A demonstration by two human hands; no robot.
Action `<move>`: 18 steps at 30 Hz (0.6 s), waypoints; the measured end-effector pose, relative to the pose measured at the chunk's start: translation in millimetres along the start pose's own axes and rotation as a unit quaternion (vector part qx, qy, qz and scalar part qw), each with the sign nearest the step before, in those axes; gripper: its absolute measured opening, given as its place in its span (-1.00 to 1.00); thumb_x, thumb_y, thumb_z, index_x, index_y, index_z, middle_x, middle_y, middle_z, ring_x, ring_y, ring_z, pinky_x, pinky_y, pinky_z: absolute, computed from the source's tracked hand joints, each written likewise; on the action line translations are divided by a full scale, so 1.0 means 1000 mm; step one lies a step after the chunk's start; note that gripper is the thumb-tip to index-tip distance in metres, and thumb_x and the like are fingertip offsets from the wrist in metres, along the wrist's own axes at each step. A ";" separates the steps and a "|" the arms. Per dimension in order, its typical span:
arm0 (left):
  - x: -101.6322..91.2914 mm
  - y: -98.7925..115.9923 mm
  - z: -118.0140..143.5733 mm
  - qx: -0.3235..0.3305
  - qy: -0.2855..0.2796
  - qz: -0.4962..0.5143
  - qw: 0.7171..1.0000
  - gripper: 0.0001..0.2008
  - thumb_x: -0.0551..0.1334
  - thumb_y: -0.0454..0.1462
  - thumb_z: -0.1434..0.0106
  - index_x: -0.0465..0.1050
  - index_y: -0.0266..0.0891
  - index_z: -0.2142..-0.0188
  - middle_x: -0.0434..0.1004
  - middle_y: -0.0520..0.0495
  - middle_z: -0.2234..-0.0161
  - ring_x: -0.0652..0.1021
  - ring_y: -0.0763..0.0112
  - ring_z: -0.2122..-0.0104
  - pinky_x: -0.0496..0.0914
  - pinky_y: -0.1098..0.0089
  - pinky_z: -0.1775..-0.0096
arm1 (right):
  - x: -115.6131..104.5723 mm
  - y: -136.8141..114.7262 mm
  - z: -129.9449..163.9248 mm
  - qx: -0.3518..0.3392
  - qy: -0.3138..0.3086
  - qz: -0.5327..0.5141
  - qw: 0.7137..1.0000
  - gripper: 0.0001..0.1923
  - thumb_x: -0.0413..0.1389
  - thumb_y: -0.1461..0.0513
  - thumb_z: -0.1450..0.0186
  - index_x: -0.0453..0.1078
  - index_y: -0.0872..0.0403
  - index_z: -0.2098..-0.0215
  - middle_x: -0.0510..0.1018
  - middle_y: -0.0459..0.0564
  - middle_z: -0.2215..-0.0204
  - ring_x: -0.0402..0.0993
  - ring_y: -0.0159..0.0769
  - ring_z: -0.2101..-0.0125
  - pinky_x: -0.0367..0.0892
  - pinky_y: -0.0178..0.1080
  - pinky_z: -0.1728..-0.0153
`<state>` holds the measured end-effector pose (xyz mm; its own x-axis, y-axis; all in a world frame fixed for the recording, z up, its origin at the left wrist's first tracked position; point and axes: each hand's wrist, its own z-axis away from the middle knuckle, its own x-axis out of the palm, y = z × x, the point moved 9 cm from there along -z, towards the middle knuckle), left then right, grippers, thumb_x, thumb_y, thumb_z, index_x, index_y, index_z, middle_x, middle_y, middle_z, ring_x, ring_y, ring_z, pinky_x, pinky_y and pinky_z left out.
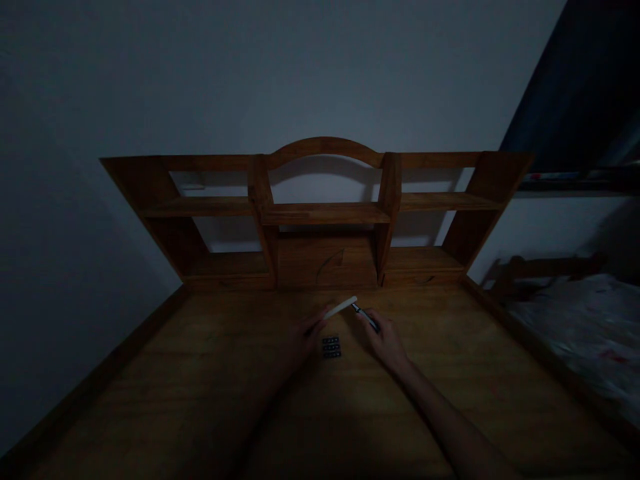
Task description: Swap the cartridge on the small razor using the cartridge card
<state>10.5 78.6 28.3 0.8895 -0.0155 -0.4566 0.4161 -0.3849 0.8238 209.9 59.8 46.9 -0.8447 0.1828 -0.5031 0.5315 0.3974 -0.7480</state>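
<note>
At the centre of a dim wooden counter (200, 400), two bare hands meet. Left hand (303, 340): its fingers (320, 317) are closed around a slim white tube, perhaps a pen cap or barrel (343, 307), which angles toward one o'clock. Right hand (386, 343): its fingers (373, 333) are closed around a thin dark pen-like rod with a pale tip (365, 316), pointing toward eleven o'clock. The two pieces nearly touch tip to tip; whether they are joined is too dark to tell.

Just at six o'clock of the meeting point, between the hands, lies a small dark block of three ribbed strips (331, 347), flat on the counter.

Risk, as a judgement: the light is poor and the parts slender, so a tip could miss the tube, slip, and roll away, or a wrist could nudge the small block.

At twelve o'clock stands a wooden shelf unit with an arched top (325, 213); its visible compartments show nothing inside. At three o'clock is a bed with pale patterned bedding (570, 327).
</note>
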 end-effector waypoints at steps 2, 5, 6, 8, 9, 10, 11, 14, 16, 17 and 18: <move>0.004 0.006 0.000 0.023 -0.017 -0.011 1.000 -0.62 0.08 -0.13 -0.32 0.35 0.00 -0.11 0.43 0.06 -0.09 0.44 0.26 -0.09 0.28 0.12 -0.16 | 0.008 -0.005 0.002 -0.018 -0.025 0.004 1.000 -0.64 -0.04 0.04 -0.36 0.48 0.06 0.15 0.60 0.00 0.36 0.52 -0.22 0.40 0.34 -0.30 0.36; 0.008 0.012 0.001 0.044 -0.034 -0.036 0.998 -0.62 0.06 -0.14 -0.34 0.33 -0.01 -0.13 0.40 0.06 -0.11 0.43 0.29 -0.10 0.28 0.16 -0.16 | 0.013 -0.010 0.004 -0.029 -0.032 -0.004 0.999 -0.66 -0.04 0.05 -0.37 0.48 0.02 0.12 0.61 0.00 0.30 0.54 -0.20 0.35 0.35 -0.28 0.30; 0.007 0.013 0.002 0.044 -0.030 -0.043 0.998 -0.61 0.05 -0.14 -0.34 0.32 -0.01 -0.14 0.39 0.07 -0.13 0.41 0.30 -0.11 0.27 0.17 -0.17 | 0.012 -0.010 0.003 -0.024 -0.024 -0.007 0.999 -0.67 -0.05 0.06 -0.37 0.48 0.02 0.12 0.61 -0.01 0.31 0.54 -0.21 0.36 0.35 -0.29 0.30; 0.004 0.015 0.002 0.044 -0.016 -0.049 0.998 -0.61 0.05 -0.14 -0.35 0.29 0.02 -0.15 0.36 0.09 -0.14 0.40 0.32 -0.12 0.26 0.19 -0.18 | 0.008 -0.007 0.002 -0.009 -0.005 -0.009 1.000 -0.66 -0.05 0.05 -0.38 0.48 0.02 0.14 0.60 -0.02 0.34 0.53 -0.23 0.38 0.34 -0.31 0.34; 0.003 0.016 0.002 0.048 -0.010 -0.048 0.998 -0.60 0.05 -0.13 -0.35 0.28 0.02 -0.16 0.36 0.09 -0.15 0.40 0.32 -0.12 0.26 0.19 -0.18 | 0.005 -0.005 0.001 -0.003 0.002 -0.008 1.000 -0.66 -0.05 0.04 -0.38 0.48 0.03 0.15 0.59 -0.03 0.36 0.53 -0.24 0.39 0.33 -0.32 0.35; 0.002 0.018 0.002 0.051 -0.006 -0.047 0.998 -0.60 0.05 -0.13 -0.35 0.28 0.02 -0.16 0.36 0.09 -0.15 0.40 0.32 -0.12 0.27 0.19 -0.18 | 0.004 -0.004 0.000 0.002 0.005 -0.008 1.000 -0.66 -0.05 0.04 -0.37 0.48 0.04 0.16 0.59 -0.04 0.38 0.52 -0.25 0.40 0.32 -0.32 0.36; 0.002 0.019 0.002 0.054 -0.004 -0.046 0.997 -0.60 0.05 -0.13 -0.35 0.28 0.02 -0.16 0.37 0.08 -0.14 0.41 0.31 -0.11 0.28 0.19 -0.16 | 0.003 -0.003 -0.001 0.005 0.005 -0.008 1.000 -0.66 -0.05 0.04 -0.37 0.48 0.05 0.18 0.58 -0.04 0.40 0.51 -0.26 0.41 0.32 -0.33 0.36; 0.000 0.021 0.003 0.053 0.008 -0.052 0.997 -0.61 0.05 -0.13 -0.35 0.30 0.03 -0.15 0.40 0.08 -0.12 0.44 0.30 -0.08 0.34 0.20 -0.13 | 0.002 -0.001 -0.001 0.013 0.001 -0.016 1.000 -0.64 -0.05 0.03 -0.37 0.47 0.07 0.22 0.56 -0.06 0.43 0.49 -0.28 0.43 0.30 -0.34 0.39; -0.003 0.021 0.005 0.051 0.022 -0.057 0.997 -0.61 0.04 -0.12 -0.35 0.29 0.02 -0.15 0.41 0.06 -0.11 0.45 0.29 -0.07 0.34 0.21 -0.12 | 0.001 0.001 -0.001 0.021 0.004 -0.025 0.999 -0.63 -0.05 0.03 -0.37 0.47 0.08 0.22 0.55 -0.07 0.44 0.48 -0.28 0.43 0.28 -0.34 0.40; -0.006 0.020 0.005 0.047 0.033 -0.058 0.997 -0.60 0.04 -0.12 -0.35 0.29 0.01 -0.16 0.42 0.05 -0.11 0.46 0.28 -0.06 0.33 0.20 -0.13 | -0.001 0.002 -0.001 0.026 0.009 -0.030 0.999 -0.63 -0.06 0.03 -0.37 0.48 0.08 0.21 0.55 -0.06 0.44 0.47 -0.28 0.43 0.28 -0.34 0.40; -0.009 0.018 0.006 0.041 0.043 -0.059 0.997 -0.59 0.04 -0.11 -0.35 0.28 0.01 -0.17 0.42 0.05 -0.11 0.45 0.28 -0.06 0.32 0.19 -0.14 | -0.002 0.004 -0.001 0.030 0.014 -0.035 0.999 -0.62 -0.06 0.03 -0.38 0.48 0.09 0.20 0.55 -0.06 0.43 0.47 -0.27 0.42 0.28 -0.34 0.39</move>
<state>8.6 66.5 45.6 0.8499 0.1111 -0.5151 0.5044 -0.4542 0.7343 213.5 62.0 45.8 -0.8807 0.1812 -0.4378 0.4737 0.3557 -0.8057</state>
